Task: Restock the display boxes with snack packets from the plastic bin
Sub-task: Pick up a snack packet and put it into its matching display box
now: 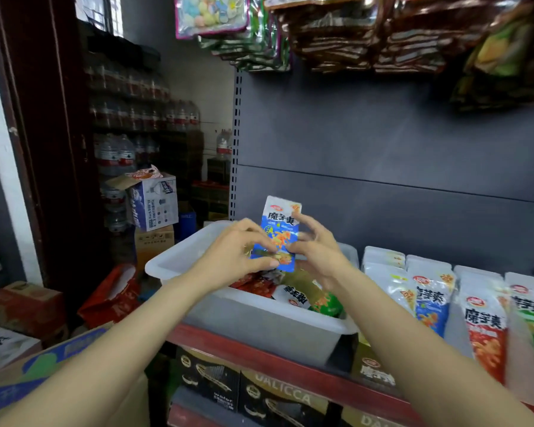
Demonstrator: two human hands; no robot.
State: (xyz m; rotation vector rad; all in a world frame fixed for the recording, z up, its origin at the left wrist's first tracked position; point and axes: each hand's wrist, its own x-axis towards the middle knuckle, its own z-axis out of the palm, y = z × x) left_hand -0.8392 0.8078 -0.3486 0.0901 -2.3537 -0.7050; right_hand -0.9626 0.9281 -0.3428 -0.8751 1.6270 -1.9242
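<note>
L hand [232,257] & R hand [316,251] pinch blue packet [279,232] upright, above plastic bin [179,257].

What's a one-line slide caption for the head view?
Both hands, left hand and right hand, hold a blue snack packet above the plastic bin.

Space above plastic bin [179,257] open; hanging bags [336,32] overhead; display packets [432,297] crowd right.
</note>
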